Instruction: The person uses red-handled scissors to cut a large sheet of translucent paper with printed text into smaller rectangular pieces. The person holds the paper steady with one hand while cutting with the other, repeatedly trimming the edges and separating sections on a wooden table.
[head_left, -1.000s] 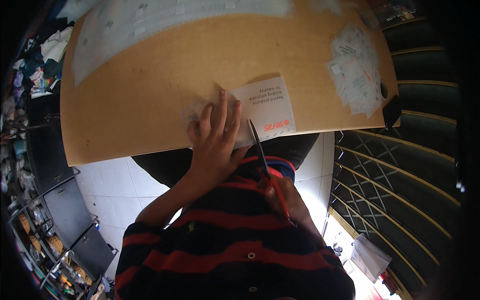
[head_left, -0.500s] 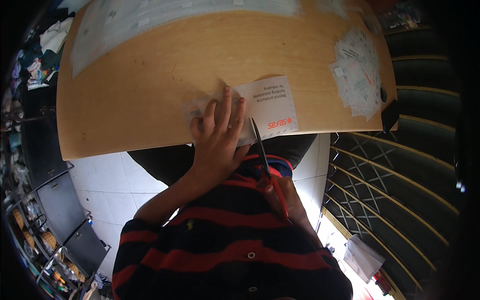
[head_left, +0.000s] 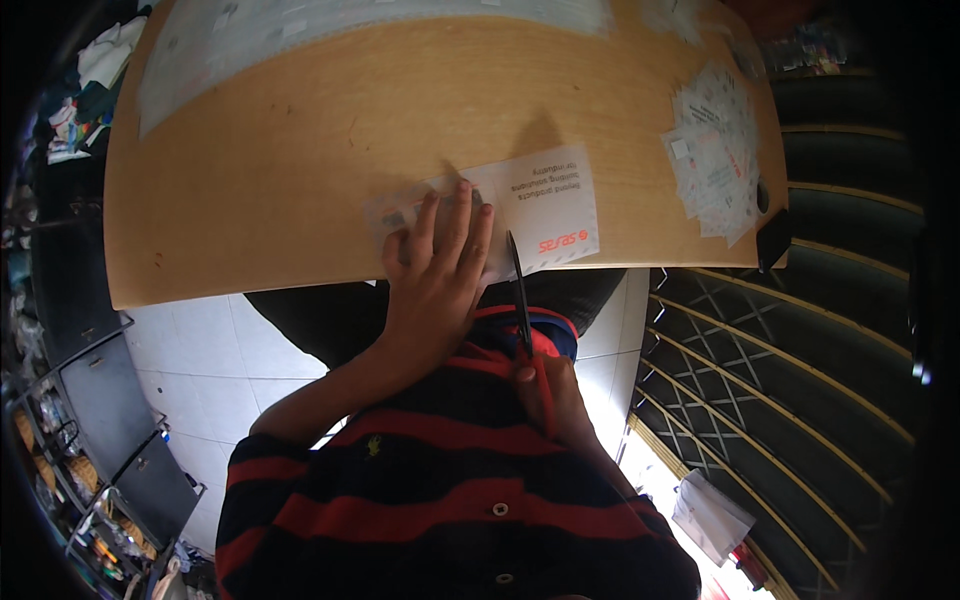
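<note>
A thin printed white sheet [head_left: 560, 205] with orange and grey print lies at the table's near edge. Pressed down on its left part is my left hand [head_left: 435, 260], fingers stretched out and slightly apart. My right hand [head_left: 562, 390], closer to my body, grips scissors [head_left: 519, 295] by their red handles. Their dark blades point away from me, and the tip overlaps the sheet's near edge just right of my left fingers. I cannot tell how far the blades are parted. My left palm hides part of the sheet.
The wooden table [head_left: 330, 180] has a curved far side. A fanned pile of similar printed pieces [head_left: 715, 155] lies at its right. Large translucent sheets [head_left: 300, 25] cover its far left. Dark cabinets [head_left: 110, 385] stand left; a folding metal gate [head_left: 740, 360] is at the right.
The scissors have swung to point more straight ahead, and my right hand has shifted slightly left. My left hand stays spread on the sheet. The whole view has shifted a little.
</note>
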